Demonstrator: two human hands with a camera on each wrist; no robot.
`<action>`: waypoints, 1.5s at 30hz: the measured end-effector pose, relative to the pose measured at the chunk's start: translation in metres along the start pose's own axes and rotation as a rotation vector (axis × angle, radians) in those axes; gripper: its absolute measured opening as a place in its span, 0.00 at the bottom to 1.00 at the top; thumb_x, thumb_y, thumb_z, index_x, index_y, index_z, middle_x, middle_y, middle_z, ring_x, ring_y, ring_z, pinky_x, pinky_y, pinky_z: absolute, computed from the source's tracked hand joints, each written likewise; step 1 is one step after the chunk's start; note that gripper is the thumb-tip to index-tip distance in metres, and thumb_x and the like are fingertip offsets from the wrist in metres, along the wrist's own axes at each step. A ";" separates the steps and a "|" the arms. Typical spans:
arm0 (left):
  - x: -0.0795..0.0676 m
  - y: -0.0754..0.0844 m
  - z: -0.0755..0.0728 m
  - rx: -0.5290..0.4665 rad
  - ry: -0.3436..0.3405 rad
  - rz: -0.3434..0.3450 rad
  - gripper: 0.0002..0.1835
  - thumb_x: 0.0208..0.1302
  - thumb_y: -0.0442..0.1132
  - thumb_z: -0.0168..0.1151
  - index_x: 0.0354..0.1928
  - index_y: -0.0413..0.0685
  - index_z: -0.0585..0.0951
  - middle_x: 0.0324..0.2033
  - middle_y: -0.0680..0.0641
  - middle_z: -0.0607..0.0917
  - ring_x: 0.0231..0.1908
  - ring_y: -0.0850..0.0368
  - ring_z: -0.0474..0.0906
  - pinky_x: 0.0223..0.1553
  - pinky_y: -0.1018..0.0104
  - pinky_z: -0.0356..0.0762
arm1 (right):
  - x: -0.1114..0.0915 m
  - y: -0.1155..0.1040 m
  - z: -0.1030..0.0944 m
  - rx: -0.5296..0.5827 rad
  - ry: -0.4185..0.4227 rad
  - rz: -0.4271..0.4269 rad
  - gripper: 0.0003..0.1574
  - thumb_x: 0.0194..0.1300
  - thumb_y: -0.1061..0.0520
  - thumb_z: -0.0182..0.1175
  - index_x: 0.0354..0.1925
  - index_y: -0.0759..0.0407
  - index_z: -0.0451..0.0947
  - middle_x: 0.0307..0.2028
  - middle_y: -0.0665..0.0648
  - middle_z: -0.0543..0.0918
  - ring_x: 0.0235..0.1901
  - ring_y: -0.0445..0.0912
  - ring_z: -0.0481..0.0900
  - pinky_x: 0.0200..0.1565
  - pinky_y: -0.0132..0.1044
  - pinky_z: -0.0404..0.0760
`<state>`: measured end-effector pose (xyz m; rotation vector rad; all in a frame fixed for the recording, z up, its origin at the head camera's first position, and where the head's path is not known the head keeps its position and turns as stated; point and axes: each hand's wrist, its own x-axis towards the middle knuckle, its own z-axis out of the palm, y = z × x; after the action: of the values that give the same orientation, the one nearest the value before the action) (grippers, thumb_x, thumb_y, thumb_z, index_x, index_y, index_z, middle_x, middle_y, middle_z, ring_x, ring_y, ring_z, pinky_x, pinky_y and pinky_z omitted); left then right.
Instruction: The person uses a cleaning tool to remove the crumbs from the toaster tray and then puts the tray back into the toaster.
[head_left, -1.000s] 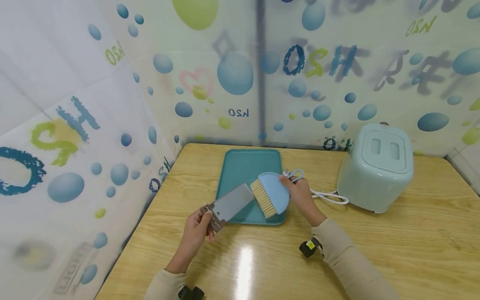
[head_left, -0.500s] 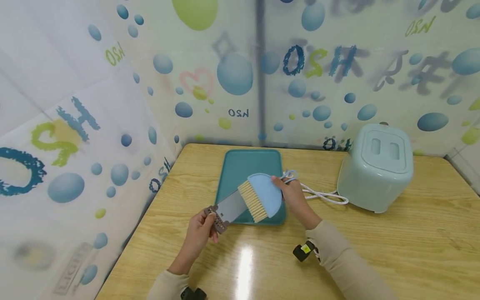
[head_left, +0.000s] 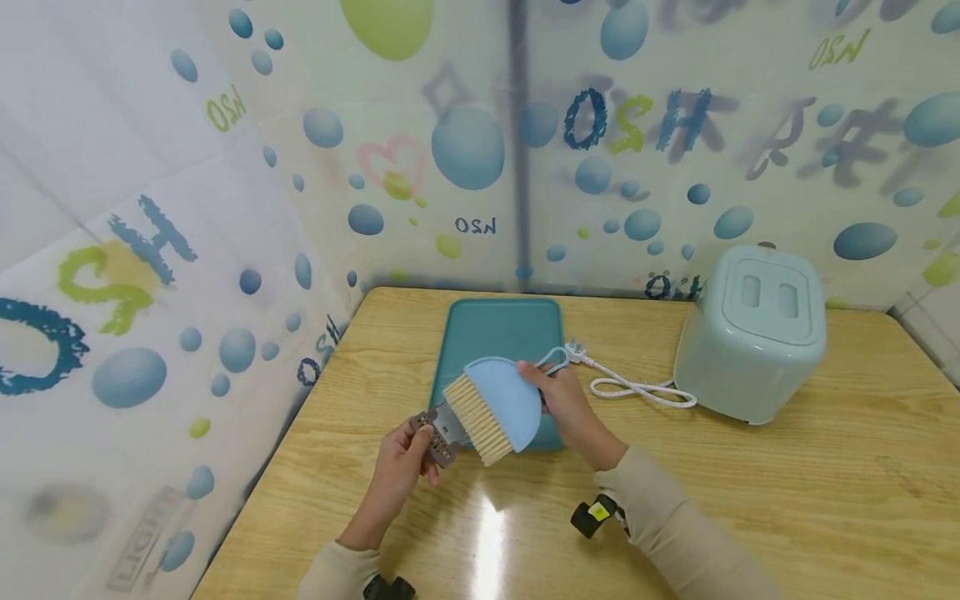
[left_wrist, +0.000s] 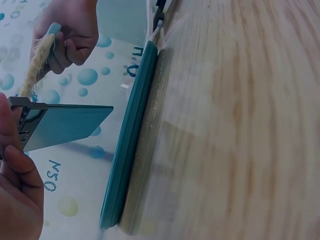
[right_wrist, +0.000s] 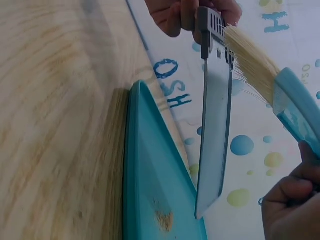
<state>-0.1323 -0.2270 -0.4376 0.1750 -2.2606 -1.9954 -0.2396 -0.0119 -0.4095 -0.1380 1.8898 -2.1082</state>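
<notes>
My left hand (head_left: pixel 399 457) pinches the slotted grey-brown end of a toaster crumb tray (right_wrist: pixel 215 135), thumb on top. The crumb tray's flat metal plate tilts down over a teal serving tray (head_left: pixel 504 327). My right hand (head_left: pixel 568 404) grips a light-blue brush (head_left: pixel 508 398) with pale bristles, a cord loop hanging from its handle. The bristles lie right at the crumb tray's slotted end and hide most of the plate in the head view. Brown crumbs (right_wrist: pixel 164 220) lie on the serving tray in the right wrist view.
A pale-green toaster (head_left: pixel 753 333) stands at the right of the wooden table (head_left: pixel 840 467). Its white cord (head_left: pixel 645 390) lies coiled beside it, with the plug (head_left: pixel 575 350) near the serving tray's right edge. A patterned curtain (head_left: pixel 420 208) hangs behind and at the left.
My right hand has carried the brush left and downward along the crumb tray, from its far end to the slotted end. The left hand has shifted only slightly.
</notes>
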 end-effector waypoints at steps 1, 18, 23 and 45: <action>0.000 0.000 0.000 0.003 0.001 -0.001 0.12 0.72 0.31 0.45 0.37 0.25 0.73 0.16 0.55 0.77 0.09 0.64 0.71 0.17 0.72 0.69 | 0.000 0.001 0.001 0.022 -0.011 0.001 0.30 0.69 0.54 0.57 0.12 0.52 0.59 0.08 0.44 0.59 0.11 0.36 0.57 0.19 0.28 0.60; 0.003 -0.002 0.001 -0.012 -0.005 -0.018 0.13 0.74 0.34 0.45 0.36 0.28 0.72 0.15 0.53 0.75 0.09 0.63 0.72 0.19 0.70 0.70 | -0.002 0.008 0.019 0.159 -0.107 0.050 0.28 0.70 0.56 0.54 0.12 0.51 0.65 0.05 0.42 0.60 0.08 0.33 0.57 0.16 0.24 0.58; 0.003 -0.002 0.001 -0.018 -0.015 -0.017 0.13 0.74 0.34 0.45 0.36 0.30 0.72 0.15 0.53 0.75 0.10 0.63 0.72 0.20 0.70 0.71 | -0.003 0.010 0.022 0.158 -0.123 0.059 0.27 0.71 0.56 0.53 0.13 0.51 0.65 0.06 0.42 0.60 0.08 0.33 0.58 0.16 0.25 0.58; 0.000 -0.005 0.002 -0.018 -0.043 -0.046 0.13 0.74 0.35 0.43 0.37 0.30 0.73 0.15 0.54 0.76 0.10 0.64 0.71 0.21 0.70 0.68 | 0.004 0.016 0.008 -0.154 -0.047 -0.098 0.20 0.69 0.52 0.57 0.20 0.57 0.72 0.13 0.46 0.68 0.16 0.37 0.64 0.22 0.29 0.66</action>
<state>-0.1325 -0.2258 -0.4425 0.1861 -2.2839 -2.0603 -0.2388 -0.0219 -0.4242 -0.3171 2.0548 -1.9993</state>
